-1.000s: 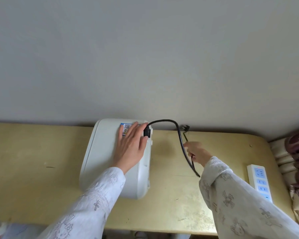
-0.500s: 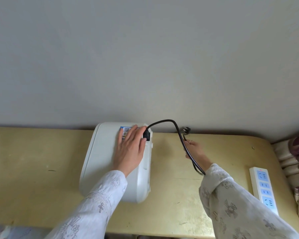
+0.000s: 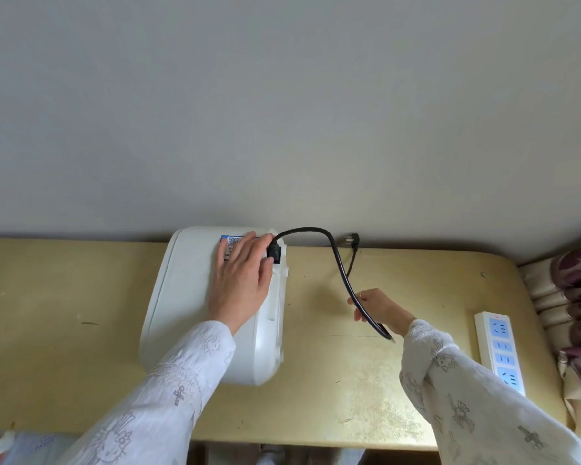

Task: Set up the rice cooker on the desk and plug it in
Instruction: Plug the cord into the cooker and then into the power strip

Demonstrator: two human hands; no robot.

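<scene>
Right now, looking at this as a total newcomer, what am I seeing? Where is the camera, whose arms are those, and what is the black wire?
No robot here: a person is working with bare hands, and the one camera sits on their head, looking forward and down. That is why both sleeved arms reach in from the bottom.

The yellowish surface is a desk against a plain wall. On it sits a white rice cooker. The left hand lies flat on top of it, beside the black connector plugged into the cooker.

From there a black power cord arcs over to the right hand, which holds it loosely. The cord's wall plug lies free at the back edge of the desk.

A white power strip lies on the right, with nothing plugged in, so the cooker has no power yet.
</scene>
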